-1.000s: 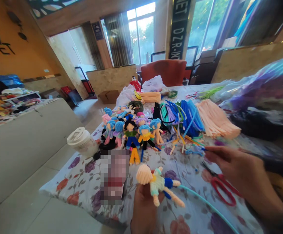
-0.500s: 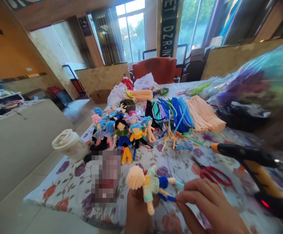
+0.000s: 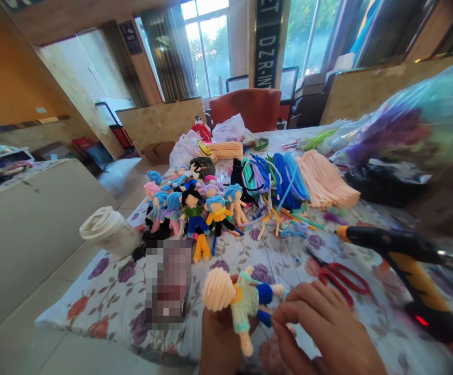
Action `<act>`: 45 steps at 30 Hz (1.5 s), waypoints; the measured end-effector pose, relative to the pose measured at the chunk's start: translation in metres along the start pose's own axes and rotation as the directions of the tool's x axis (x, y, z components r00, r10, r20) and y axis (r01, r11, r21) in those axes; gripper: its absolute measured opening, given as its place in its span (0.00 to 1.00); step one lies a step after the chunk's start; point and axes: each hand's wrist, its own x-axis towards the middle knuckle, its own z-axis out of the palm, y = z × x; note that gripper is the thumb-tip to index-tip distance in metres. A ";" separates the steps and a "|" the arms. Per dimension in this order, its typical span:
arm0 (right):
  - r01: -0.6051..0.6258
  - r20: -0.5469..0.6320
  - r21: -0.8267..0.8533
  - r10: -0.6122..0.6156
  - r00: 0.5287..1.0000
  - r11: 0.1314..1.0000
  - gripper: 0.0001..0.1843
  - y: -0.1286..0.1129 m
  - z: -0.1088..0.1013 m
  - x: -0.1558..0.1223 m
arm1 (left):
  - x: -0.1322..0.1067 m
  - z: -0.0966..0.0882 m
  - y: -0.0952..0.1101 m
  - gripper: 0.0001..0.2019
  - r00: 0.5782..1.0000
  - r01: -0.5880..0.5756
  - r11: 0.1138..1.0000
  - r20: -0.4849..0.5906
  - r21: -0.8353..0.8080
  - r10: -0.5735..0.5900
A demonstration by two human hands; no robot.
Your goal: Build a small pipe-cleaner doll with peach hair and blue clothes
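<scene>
A small chenille-stem doll [image 3: 246,302] lies on its side in my left hand [image 3: 219,338], its round peach head toward the left. It wears a pale green top with a bit of yellow at the neck and blue shorts. My left fingers are wrapped behind its body and mostly hidden. My right hand [image 3: 328,328] is closed at the end of the doll's lower leg, thumb and forefinger together on the blue stem there; the fingertips cover most of that leg. Red-handled scissors [image 3: 338,276] lie just beyond my right hand.
A glue gun [image 3: 398,260] with a red light stands at right. Finished dolls [image 3: 195,205] crowd together at the back left, beside bundles of blue stems [image 3: 289,179] and peach stems [image 3: 326,179]. A white lidded cup [image 3: 111,234] and a blurred-out flat object [image 3: 170,284] are on the left.
My right hand has moved slightly left, closer to the doll, and its fingertips now cover the blue stem end that showed before. My left hand still holds the doll.
</scene>
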 end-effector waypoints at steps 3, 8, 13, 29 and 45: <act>0.001 0.001 0.000 -0.001 1.000 1.000 0.09 0.000 0.001 0.000 | 0.001 0.000 0.000 0.21 1.000 0.003 1.000 0.007 0.004 -0.003; -0.019 0.022 -0.008 0.019 1.000 1.000 0.08 -0.001 0.004 -0.002 | 0.002 -0.001 -0.001 0.18 1.000 0.030 0.999 0.005 0.013 -0.030; -0.042 0.002 0.008 0.042 0.999 0.999 0.08 -0.004 0.005 -0.004 | 0.001 0.000 -0.001 0.20 0.999 0.039 0.999 0.018 0.005 -0.039; -0.015 -0.063 0.048 0.018 0.998 0.999 0.07 0.001 0.011 -0.008 | -0.012 0.009 0.004 0.11 0.992 -0.026 0.998 -0.123 0.057 0.033; 0.133 -0.097 -0.061 -0.139 0.986 0.989 0.09 0.004 0.005 -0.012 | -0.009 0.011 0.004 0.09 0.996 0.014 0.998 -0.094 0.067 -0.007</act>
